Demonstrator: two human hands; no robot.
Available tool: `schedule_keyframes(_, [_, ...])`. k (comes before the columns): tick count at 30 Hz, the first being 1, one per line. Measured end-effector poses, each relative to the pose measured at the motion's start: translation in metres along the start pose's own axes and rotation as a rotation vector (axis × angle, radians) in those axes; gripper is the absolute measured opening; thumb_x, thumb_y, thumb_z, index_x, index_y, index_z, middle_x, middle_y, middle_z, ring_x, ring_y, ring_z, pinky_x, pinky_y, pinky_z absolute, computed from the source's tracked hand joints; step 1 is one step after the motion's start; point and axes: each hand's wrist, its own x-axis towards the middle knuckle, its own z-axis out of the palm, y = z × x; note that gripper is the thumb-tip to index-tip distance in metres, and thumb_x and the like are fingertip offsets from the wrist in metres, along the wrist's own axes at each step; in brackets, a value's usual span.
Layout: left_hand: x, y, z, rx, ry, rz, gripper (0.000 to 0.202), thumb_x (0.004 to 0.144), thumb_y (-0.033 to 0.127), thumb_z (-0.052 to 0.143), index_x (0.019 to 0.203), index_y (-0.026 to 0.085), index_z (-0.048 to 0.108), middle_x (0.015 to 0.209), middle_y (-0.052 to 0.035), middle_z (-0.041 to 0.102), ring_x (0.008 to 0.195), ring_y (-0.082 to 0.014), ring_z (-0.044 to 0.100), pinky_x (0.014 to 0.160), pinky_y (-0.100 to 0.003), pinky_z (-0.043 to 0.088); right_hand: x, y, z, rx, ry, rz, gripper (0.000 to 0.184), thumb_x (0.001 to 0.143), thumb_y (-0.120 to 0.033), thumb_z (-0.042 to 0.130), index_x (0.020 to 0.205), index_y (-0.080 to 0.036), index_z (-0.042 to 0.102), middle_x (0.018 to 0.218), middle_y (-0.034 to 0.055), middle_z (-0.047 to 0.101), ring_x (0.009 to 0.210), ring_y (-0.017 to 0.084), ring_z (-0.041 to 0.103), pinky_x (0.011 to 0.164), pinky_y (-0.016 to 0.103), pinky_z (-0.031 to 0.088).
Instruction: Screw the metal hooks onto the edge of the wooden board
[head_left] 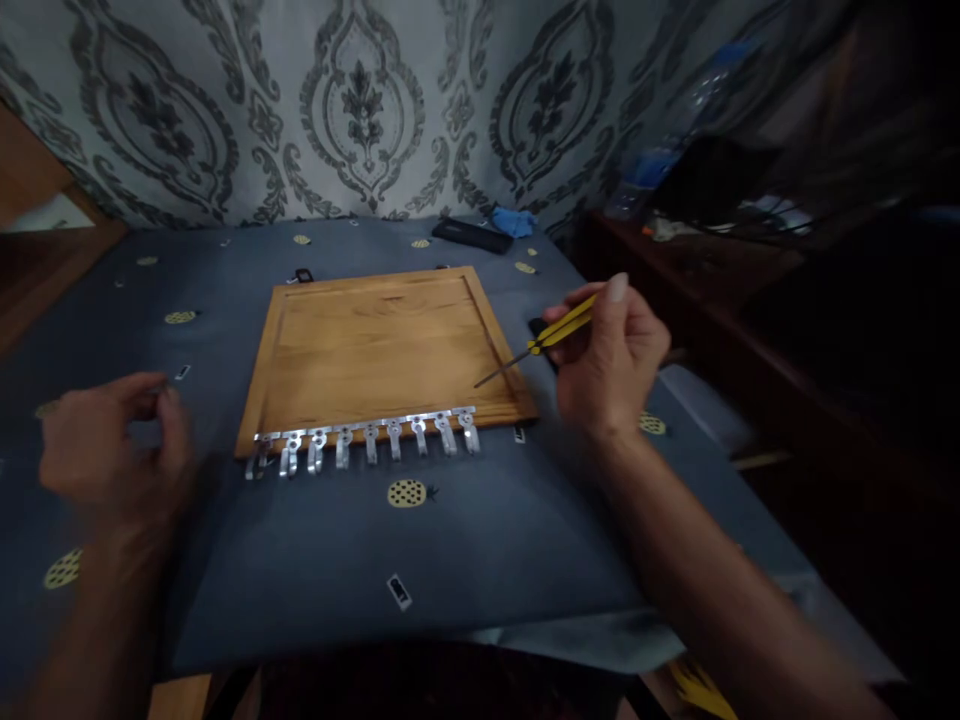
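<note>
A yellow-handled screwdriver (564, 326) is gripped in my right hand (616, 355), its thin shaft pointing down and left over the right part of a wooden board (375, 340). Along the board's near edge runs a metal rail with several hooks (395, 438), which hang past the edge. My left hand (112, 440) is off to the left of the board, slightly blurred. Its thumb and forefinger meet in a pinch, and whatever lies between them is too small to make out. A black hanger loop (303, 275) sticks out at the board's far edge.
A dark blue tablecloth (420, 570) with yellow pineapple prints covers the table. At the back lie a black case (472, 236) and a blue crumpled cloth (514, 221). A patterned curtain (442, 120) hangs behind. To the right, a plastic bottle (652, 165) stands on a dark shelf.
</note>
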Motion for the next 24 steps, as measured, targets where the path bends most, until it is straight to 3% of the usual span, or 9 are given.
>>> schedule_keyframes(3, [0.004,0.038,-0.016,-0.149,-0.065,-0.003,0.013,0.086,0.033,0.058,0.085,0.022,0.064,0.073,-0.003,0.065,0.073,-0.0233,0.061,0.073,-0.038,0.047,0.002,0.003,-0.002,0.002,-0.002,-0.012,0.04,0.083,-0.059,0.063,0.071,-0.021,0.061,0.058,-0.0024,0.062,0.043,0.008,0.049,0.034,0.019,0.031])
schedule_keyframes(6, [0.007,0.091,-0.03,-0.429,-0.433,0.158,0.013,0.092,0.031,0.056,0.101,0.022,0.059,0.096,-0.0042,0.066,0.095,-0.023,0.063,0.083,-0.037,0.049,0.001,0.003,-0.002,0.016,-0.031,-0.029,0.041,0.082,-0.06,0.063,0.072,-0.02,0.061,0.06,-0.0023,0.062,0.044,0.007,0.05,0.036,0.019,0.032])
schedule_keyframes(8, [0.006,0.125,-0.031,-0.588,-0.637,0.269,0.029,0.089,0.036,0.062,0.114,0.023,0.054,0.108,-0.0057,0.064,0.105,-0.0253,0.06,0.088,-0.04,0.048,-0.001,0.0,-0.002,0.015,-0.052,-0.041,0.041,0.083,-0.059,0.062,0.073,-0.02,0.061,0.061,-0.0026,0.062,0.045,0.007,0.049,0.037,0.019,0.033])
schedule_keyframes(11, [0.003,0.161,-0.022,-0.636,-0.842,0.39,0.046,0.083,0.031,0.072,0.121,0.024,0.047,0.117,-0.0062,0.062,0.111,-0.0281,0.056,0.091,-0.044,0.047,-0.006,-0.006,-0.002,-0.014,-0.092,-0.077,0.038,0.087,-0.057,0.06,0.074,-0.021,0.062,0.062,-0.0033,0.062,0.045,0.006,0.047,0.04,0.02,0.034])
schedule_keyframes(16, [0.0,0.185,-0.005,-0.579,-0.875,0.472,0.058,0.079,0.029,0.077,0.124,0.021,0.042,0.12,-0.0097,0.062,0.113,-0.0309,0.054,0.095,-0.049,0.044,-0.012,-0.017,-0.003,-0.04,-0.131,-0.121,0.032,0.091,-0.048,0.06,0.077,-0.02,0.064,0.063,-0.0037,0.061,0.049,0.007,0.048,0.044,0.021,0.035])
schedule_keyframes(24, [-0.002,0.189,0.002,-0.551,-0.851,0.501,0.064,0.076,0.026,0.081,0.125,0.02,0.04,0.117,-0.0103,0.064,0.109,-0.0311,0.056,0.092,-0.047,0.044,-0.014,-0.02,-0.005,-0.054,-0.148,-0.154,0.028,0.094,-0.042,0.058,0.08,-0.02,0.065,0.068,-0.0025,0.067,0.057,0.008,0.054,0.055,0.023,0.044])
